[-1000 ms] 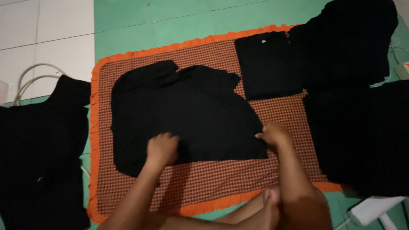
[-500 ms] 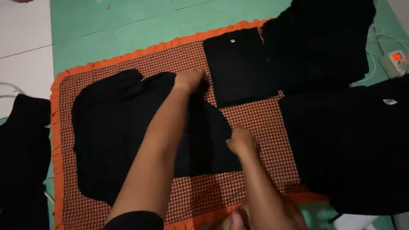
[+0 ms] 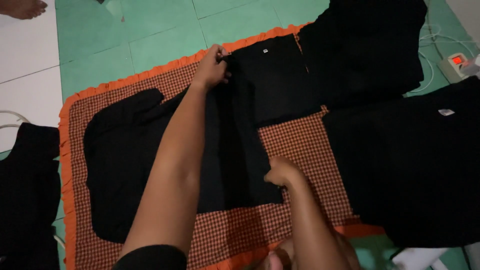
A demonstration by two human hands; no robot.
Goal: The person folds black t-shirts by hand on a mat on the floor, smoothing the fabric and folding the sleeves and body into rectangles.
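A black garment [image 3: 125, 160] lies spread on a red-checked mat with an orange frill [image 3: 310, 150]. My left hand [image 3: 212, 67] reaches to the far edge of the mat and pinches the garment's upper corner. My right hand [image 3: 281, 171] grips the garment's lower right edge near the mat's middle. Between the two hands the right side of the garment is drawn into a straight fold. A folded black garment [image 3: 272, 80] lies just beyond my left hand, touching the cloth it holds.
Piles of black clothes lie at the upper right [image 3: 365, 45], the right [image 3: 415, 160] and the left [image 3: 27, 195]. A power strip with a red lit switch [image 3: 456, 62] and white cables sit at the far right. Someone's bare foot [image 3: 22, 7] shows at top left.
My left hand has moved from the near edge of the garment up to its far corner. The right side of the garment has been stretched straight. The view has shifted.
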